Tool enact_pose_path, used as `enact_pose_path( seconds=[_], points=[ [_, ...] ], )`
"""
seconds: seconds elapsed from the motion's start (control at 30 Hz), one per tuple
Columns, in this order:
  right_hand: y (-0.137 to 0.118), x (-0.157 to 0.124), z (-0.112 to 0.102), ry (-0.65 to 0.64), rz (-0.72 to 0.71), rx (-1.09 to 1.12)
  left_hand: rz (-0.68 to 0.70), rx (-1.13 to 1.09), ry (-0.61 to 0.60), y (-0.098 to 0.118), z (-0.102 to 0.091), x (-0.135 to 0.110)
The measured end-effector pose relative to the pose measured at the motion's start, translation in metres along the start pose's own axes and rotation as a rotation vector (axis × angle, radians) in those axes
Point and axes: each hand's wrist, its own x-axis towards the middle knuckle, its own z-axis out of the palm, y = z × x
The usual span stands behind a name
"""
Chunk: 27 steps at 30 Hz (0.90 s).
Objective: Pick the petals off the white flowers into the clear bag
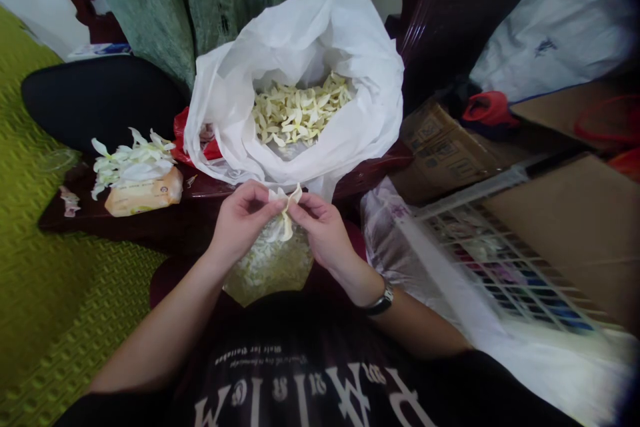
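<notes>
Shows a small cream-white flower with slender, curling petals [286, 221], pinched from left and right and held up in the air. Twists one petal upward toward the far right, droops another toward the near side. Sits just nearer than the wide-mouthed white plastic bag [371, 83].

Dark wooden bench [373, 165] carrying a white bag [374, 103], red bag [181, 136] and orange-toned packet [145, 195]

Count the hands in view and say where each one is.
2: the left hand and the right hand, side by side near the white bag, fingertips pinching pale flower parts. No other hands show.
</notes>
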Motion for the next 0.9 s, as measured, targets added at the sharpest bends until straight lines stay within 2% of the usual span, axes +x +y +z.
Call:
enact_pose_path(
  seconds=[0.17, 0.23, 0.3, 0.4, 0.53, 0.6, 0.77, 0.9],
  points=[
    [-0.003, 0.0, 0.001, 0.019, 0.075, 0.07, -0.09, -0.083, -0.085, 0.001, -0.001, 0.0],
    [-0.004, 0.001, 0.001, 0.033, 0.065, 0.107, -0.142, -0.134, -0.065, -0.001, -0.001, -0.001],
    [-0.006, 0.002, 0.0, 0.066, -0.002, 0.158, -0.155, -0.19, 0.038, -0.005, -0.001, 0.0],
    [-0.013, 0.005, -0.002, 0.124, -0.131, 0.238, -0.1, -0.301, 0.22, -0.009, 0.0, 0.002],
    [-0.019, 0.008, -0.002, 0.157, -0.184, 0.29, -0.025, -0.408, 0.326, -0.003, 0.007, 0.003],
    [-0.02, 0.009, -0.001, 0.161, -0.188, 0.327, -0.049, -0.456, 0.33, 0.003, 0.011, 0.003],
    [-0.018, 0.012, -0.001, 0.146, -0.113, 0.442, -0.252, -0.588, 0.216, 0.014, 0.015, 0.001],
    [-0.012, 0.015, -0.005, 0.149, -0.051, 0.488, -0.304, -0.652, 0.261, 0.015, 0.018, 0.003]
  ],
)
